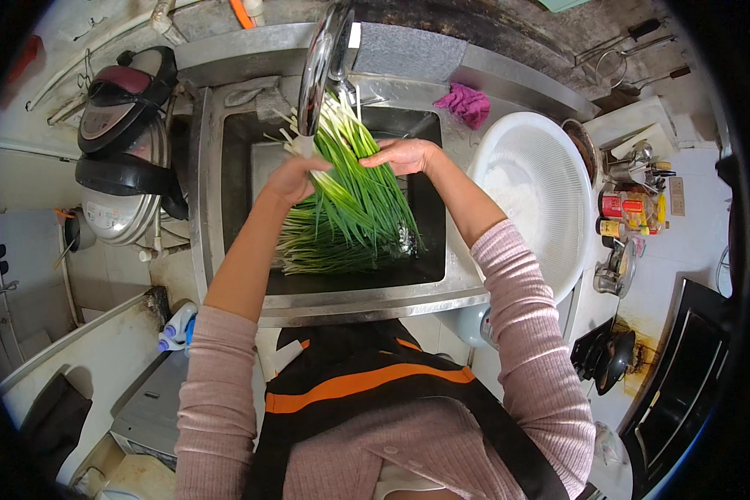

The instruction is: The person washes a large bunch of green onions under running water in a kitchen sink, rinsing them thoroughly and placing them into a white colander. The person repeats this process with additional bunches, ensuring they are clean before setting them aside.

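A large bunch of green onions [369, 181] with pale root ends lies across the stainless steel sink [334, 300], under the chrome faucet [315, 75]. My left hand [292, 180] grips some stalks at the left of the bunch, just below the faucet's spout. At the bunch's right side, my right hand [405, 155] holds other stalks between thumb and fingers. More green onions [331, 250] lie lower in the basin beneath the held ones. Part of each hand's grip is hidden by stalks or the hand itself.
Right of the basin stands a large white plastic colander [531, 200], with a purple cloth [464, 105] behind it. A grey cloth [269, 99] lies on the sink's back left corner. Electric cookers [125, 156] stand at the left. Seasoning bottles [628, 209] are at the far right.
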Available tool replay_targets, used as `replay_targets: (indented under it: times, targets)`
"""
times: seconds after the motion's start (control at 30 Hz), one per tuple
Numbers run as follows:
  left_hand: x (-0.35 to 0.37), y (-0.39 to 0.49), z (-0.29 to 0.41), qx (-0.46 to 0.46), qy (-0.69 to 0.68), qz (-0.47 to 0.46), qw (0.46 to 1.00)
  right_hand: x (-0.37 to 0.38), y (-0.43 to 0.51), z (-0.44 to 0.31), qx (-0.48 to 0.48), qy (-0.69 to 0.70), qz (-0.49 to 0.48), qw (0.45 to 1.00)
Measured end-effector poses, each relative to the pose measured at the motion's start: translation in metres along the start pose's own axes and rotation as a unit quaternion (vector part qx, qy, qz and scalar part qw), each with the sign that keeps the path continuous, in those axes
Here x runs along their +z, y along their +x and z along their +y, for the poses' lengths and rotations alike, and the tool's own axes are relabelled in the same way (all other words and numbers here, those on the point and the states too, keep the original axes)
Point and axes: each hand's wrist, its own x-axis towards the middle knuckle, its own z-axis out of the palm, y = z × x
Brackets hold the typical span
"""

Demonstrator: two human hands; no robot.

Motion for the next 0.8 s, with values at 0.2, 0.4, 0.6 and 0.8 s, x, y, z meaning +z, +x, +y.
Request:
replay_targets:
  times: [0.2, 0.4, 0.6, 0.8]
  targets:
    - [0.025, -0.022, 0.023, 0.031, -0.078, -0.095, 0.992, 0.029, 0.023, 0.0, 0.029, -0.022, -0.02, 0.999]
    - [0.006, -0.046, 0.033, 0.064, -0.027, -0.043, 0.997, 0.05, 0.058, -0.006, 0.046, -0.037, -0.075, 0.995]
    - [-0.008, -0.057, 0.038, 0.091, -0.021, 0.01, 0.996, 0.067, 0.082, -0.011, -0.014, -0.037, -0.097, 0.995]
    - [0.003, -0.052, 0.042, 0.123, -0.116, -0.027, 0.985, 0.067, 0.056, -0.024, 0.015, -0.082, 0.024, 0.996]
